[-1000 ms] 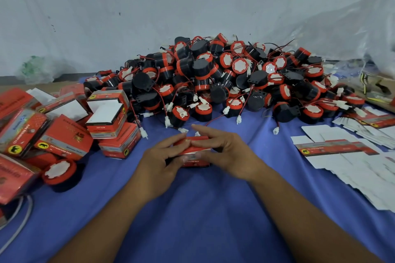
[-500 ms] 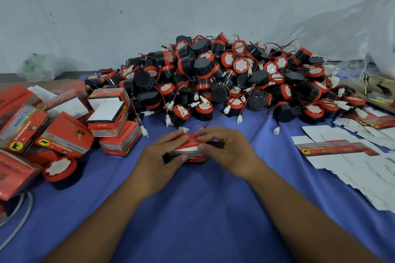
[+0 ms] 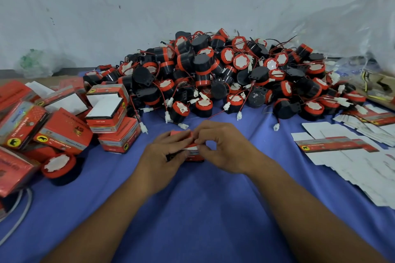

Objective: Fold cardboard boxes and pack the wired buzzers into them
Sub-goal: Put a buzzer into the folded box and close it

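Buzzer heap (image 3: 224, 74) close behind hands (image 3: 192, 149)

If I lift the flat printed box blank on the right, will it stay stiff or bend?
The printed blank looks like thin card, so it probably flexes and feels light. It lies on loose white blanks, so a push would likely slide it or drag them.

Our left grip (image 3: 164, 156) and right grip (image 3: 224, 149) cover most of the small red box (image 3: 191, 150), so we cannot see inside it. Its words are too small to read. The left edge cuts off some red boxes (image 3: 11, 170), and the right edge cuts off the flat white cards (image 3: 376, 186).
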